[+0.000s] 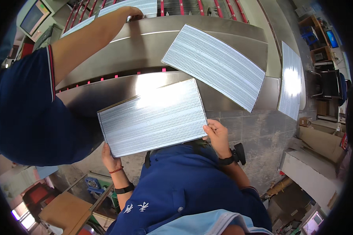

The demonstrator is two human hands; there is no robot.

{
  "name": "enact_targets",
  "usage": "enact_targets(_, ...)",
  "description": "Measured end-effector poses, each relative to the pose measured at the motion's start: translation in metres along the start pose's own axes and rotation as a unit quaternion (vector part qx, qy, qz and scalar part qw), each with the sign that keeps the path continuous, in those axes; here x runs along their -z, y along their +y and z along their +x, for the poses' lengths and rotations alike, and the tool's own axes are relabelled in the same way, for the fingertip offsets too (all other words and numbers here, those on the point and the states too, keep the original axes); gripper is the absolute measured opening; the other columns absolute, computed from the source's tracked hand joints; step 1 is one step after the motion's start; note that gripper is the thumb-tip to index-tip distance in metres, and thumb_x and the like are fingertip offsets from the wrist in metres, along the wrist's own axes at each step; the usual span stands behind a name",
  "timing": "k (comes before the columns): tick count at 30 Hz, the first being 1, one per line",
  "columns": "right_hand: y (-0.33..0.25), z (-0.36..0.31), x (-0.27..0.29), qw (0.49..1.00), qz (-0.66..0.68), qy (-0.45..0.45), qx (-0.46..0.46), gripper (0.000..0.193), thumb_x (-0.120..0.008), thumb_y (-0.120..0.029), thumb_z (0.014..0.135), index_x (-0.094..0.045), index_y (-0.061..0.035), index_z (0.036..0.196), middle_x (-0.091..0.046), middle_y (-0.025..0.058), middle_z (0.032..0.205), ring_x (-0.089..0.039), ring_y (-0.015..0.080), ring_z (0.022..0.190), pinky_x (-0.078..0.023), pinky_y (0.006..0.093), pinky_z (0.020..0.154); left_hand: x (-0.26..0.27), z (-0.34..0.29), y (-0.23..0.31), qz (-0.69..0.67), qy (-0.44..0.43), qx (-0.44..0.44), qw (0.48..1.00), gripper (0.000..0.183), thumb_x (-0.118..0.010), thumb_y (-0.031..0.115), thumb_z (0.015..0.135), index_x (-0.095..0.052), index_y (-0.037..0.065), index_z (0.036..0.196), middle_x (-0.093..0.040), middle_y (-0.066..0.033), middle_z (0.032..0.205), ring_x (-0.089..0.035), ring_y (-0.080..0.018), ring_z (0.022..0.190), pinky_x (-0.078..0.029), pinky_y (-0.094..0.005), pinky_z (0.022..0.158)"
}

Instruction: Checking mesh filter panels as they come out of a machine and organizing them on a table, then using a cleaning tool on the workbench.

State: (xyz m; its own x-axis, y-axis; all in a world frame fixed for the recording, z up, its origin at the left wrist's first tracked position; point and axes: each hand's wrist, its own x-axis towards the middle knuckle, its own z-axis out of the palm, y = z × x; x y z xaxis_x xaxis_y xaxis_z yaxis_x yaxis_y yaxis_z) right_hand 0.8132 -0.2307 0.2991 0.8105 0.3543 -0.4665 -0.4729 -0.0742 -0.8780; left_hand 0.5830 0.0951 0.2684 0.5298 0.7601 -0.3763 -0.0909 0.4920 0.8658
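Observation:
A glossy white circuit board panel [155, 121], printed with dense rows of small marks, is held slightly tilted in front of my body. My left hand [110, 157] grips its lower left corner, with the fingers partly hidden beneath. At the right edge, near the lower right corner, my right hand [216, 135] pinches the board between thumb and fingers. Bright glare covers part of its upper side. Just beyond, a second white panel [215, 64] lies aslant on the metal ledge, apart from both hands.
From the left, a co-worker's arm [92, 37] reaches to white boards [123, 6] on a conveyor with red strips [200, 7]. The steel machine front [153, 45] spans the far side. Another panel [291, 80] rests at the right. Cardboard boxes [321, 141] stand lower right, a wooden-topped table [64, 211] lower left.

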Motion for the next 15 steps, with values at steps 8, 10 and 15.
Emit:
enact_targets(8, -0.009, 0.014, 0.018, 0.999, -0.023, -0.020, -0.016, 0.020, -0.057, -0.008, 0.084, -0.058, 0.0034, 0.101, -0.064, 0.0055, 0.080, -0.057, 0.0070, 0.069, -0.046, 0.0203, 0.055, -0.025, -0.001, -0.002, 0.028, 0.056, -0.026, 0.998, 0.040, -0.046, 0.020, 0.091, -0.046, -0.013, 0.113, -0.057, -0.0167, 0.106, -0.057, -0.0237, 0.095, -0.045, -0.0338, 0.083)
enact_targets(10, -0.010, 0.017, 0.021, 0.997, -0.073, 0.001, -0.019, 0.014, -0.058, -0.006, 0.083, -0.061, 0.0022, 0.093, -0.063, 0.0045, 0.076, -0.055, 0.0069, 0.066, -0.044, 0.0212, 0.055, -0.022, 0.001, -0.005, 0.046, 0.113, -0.006, 0.993, 0.037, -0.047, 0.019, 0.090, -0.048, -0.011, 0.111, -0.058, -0.0159, 0.105, -0.057, -0.0238, 0.093, -0.045, -0.0341, 0.082)
enact_targets(15, -0.009, 0.018, 0.064, 0.982, -0.137, 0.126, 0.010, 0.007, -0.057, -0.008, 0.084, -0.059, -0.0033, 0.079, -0.051, -0.0011, 0.063, -0.045, 0.0051, 0.055, -0.037, 0.0206, 0.049, -0.025, 0.007, -0.004, 0.043, 0.088, -0.003, 0.995, 0.032, -0.046, 0.018, 0.090, -0.051, -0.009, 0.107, -0.059, -0.0136, 0.101, -0.058, -0.0210, 0.088, -0.046, -0.0319, 0.079)
